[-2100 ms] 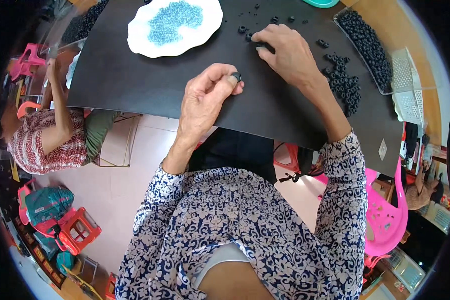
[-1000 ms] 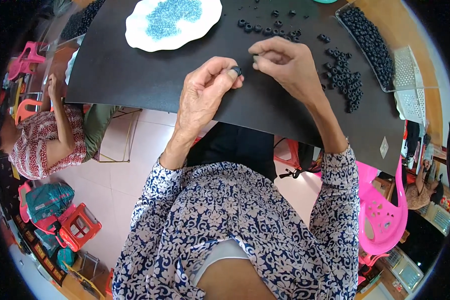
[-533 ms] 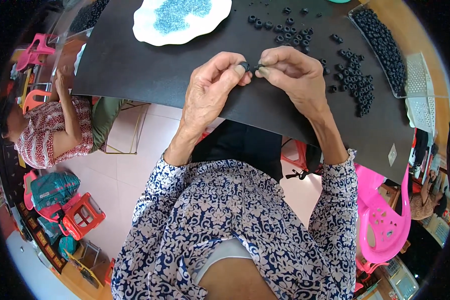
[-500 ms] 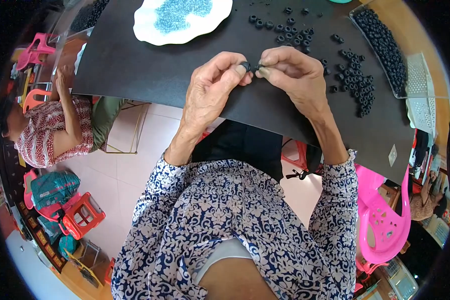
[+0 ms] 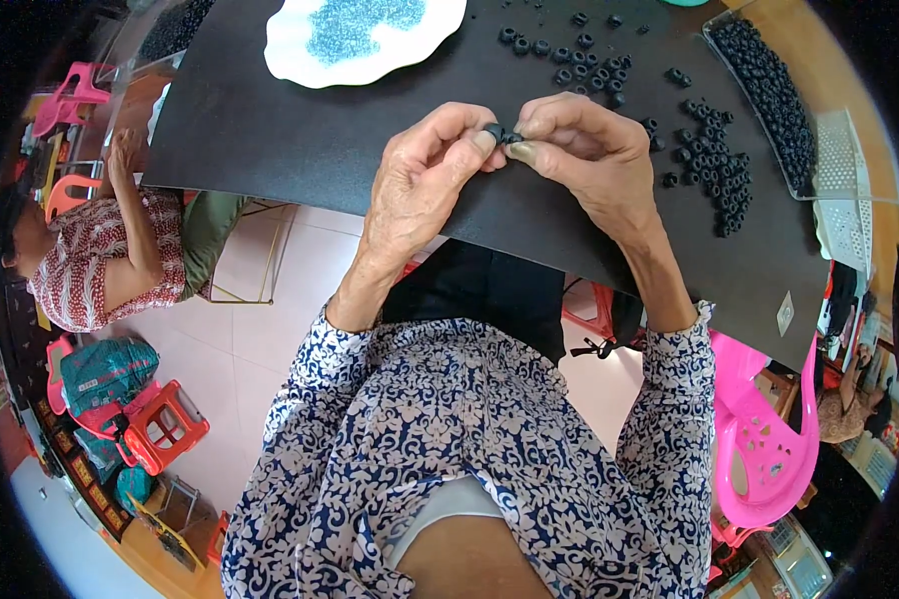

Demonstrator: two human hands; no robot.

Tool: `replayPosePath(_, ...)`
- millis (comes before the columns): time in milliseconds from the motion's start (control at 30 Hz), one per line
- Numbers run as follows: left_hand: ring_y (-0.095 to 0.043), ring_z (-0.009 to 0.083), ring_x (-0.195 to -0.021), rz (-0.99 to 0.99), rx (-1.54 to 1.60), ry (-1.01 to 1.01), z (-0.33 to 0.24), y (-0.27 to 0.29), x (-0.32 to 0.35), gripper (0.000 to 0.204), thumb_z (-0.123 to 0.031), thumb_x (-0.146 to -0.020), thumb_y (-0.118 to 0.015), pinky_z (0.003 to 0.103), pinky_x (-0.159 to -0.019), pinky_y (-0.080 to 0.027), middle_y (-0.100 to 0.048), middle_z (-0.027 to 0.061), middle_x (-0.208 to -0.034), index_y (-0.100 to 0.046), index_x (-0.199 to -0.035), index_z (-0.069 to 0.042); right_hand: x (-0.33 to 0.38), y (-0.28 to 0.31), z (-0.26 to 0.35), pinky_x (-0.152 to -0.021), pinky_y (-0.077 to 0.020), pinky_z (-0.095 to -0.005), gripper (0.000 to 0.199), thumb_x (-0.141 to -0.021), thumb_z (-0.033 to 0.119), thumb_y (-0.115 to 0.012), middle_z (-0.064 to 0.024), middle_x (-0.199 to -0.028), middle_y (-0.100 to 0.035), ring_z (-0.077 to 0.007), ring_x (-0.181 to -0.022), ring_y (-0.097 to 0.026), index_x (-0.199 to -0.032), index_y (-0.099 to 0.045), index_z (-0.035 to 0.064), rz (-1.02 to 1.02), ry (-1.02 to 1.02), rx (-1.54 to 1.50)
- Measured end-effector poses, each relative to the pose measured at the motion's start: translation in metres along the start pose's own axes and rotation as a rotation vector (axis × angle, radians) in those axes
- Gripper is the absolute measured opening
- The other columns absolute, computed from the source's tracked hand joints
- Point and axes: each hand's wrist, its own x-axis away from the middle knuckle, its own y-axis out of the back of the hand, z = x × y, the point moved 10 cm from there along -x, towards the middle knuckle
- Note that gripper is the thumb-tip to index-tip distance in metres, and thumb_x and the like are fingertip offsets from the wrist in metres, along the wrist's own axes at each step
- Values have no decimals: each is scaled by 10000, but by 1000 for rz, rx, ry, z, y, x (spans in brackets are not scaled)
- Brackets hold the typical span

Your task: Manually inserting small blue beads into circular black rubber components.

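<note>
Above the dark table's near edge, my two hands meet fingertip to fingertip. My left hand [image 5: 425,175] is closed in a pinch on a small black ring-shaped part [image 5: 493,131]. Thumb and index finger of my right hand [image 5: 599,155] pinch a smaller black piece [image 5: 512,138], which meets the ring. Whether it sits inside the ring or only touches it, I cannot tell. Past my right hand lie loose black rings [image 5: 711,160] in a pile, and more black rings [image 5: 589,72] are scattered farther back.
A white wavy-edged plate [image 5: 285,62] with fine bluish-grey bits stands at the back left. At the right, a clear tray [image 5: 759,95] holds many black rings, beside a white perforated basket [image 5: 839,150]. Another person [image 5: 120,240] sits at the left. A pink chair [image 5: 769,439] stands at lower right.
My right fingertips have come slightly left, bringing the smaller black piece up against the ring; before, a narrow gap lay between them. The ring has tilted a little in my left fingers.
</note>
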Motion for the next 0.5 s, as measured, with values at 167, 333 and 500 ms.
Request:
replayPosePath(167,-623,103,-836,-3,-39,10,-2,-3,0,213,-160,-966,-590,239,-776,-492,-662,51,-872,-644,-1068,20,0,0,1,-818,-511,-237,167,-822,-128,-667,-80,-1011,-630,-119,-904,-614,-955,-657,-28,29,43,14)
replayPosePath(333,-630,96,-840,14,-93,-5,-2,-3,1,180,-125,-962,-582,236,-779,-513,-659,49,-870,-637,-1052,20,0,-1,1,-799,-509,-236,163,-818,-133,-668,-79,-1001,-634,-115,-899,-610,-948,-660,-35,43,63,41)
replayPosePath(500,-630,99,-828,15,-51,-25,-5,-3,2,182,-140,-964,-592,244,-769,-514,-661,51,-848,-639,-1053,12,-1,-3,6,-798,-510,-235,176,-816,-113,-685,-70,-1005,-639,-107,-897,-608,-970,-668,-30,63,95,84)
